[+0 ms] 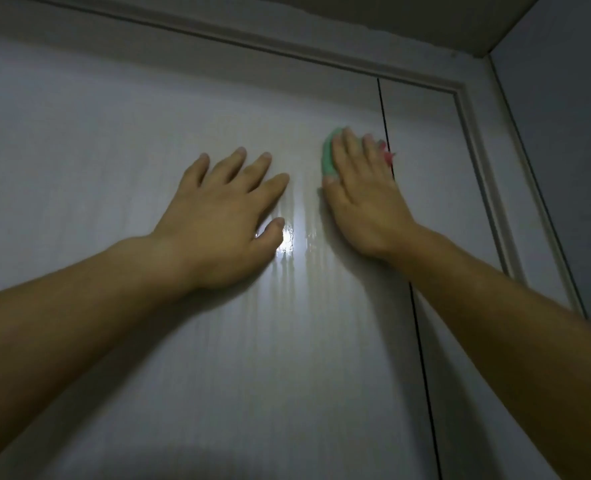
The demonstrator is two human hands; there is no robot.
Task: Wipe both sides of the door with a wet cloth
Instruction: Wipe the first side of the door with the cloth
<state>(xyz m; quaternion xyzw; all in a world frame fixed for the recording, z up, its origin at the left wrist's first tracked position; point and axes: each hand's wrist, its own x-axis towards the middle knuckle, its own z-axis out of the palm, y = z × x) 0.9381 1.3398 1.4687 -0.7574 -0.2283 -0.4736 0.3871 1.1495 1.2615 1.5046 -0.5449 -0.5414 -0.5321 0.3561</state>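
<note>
Soft, limp green cloth (329, 154) is pressed flat to the slick wet door (148, 116) under the spread right hand (365, 199); left hand (223, 216) braced open.

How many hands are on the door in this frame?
2. The left hand lies flat and bare on the door. To its right, the right hand presses a green cloth against the door near its edge. Neither hand is hidden.

I find no writing, label, brand, number or sign to read on the door (148, 98) or its frame (476, 150).
</note>
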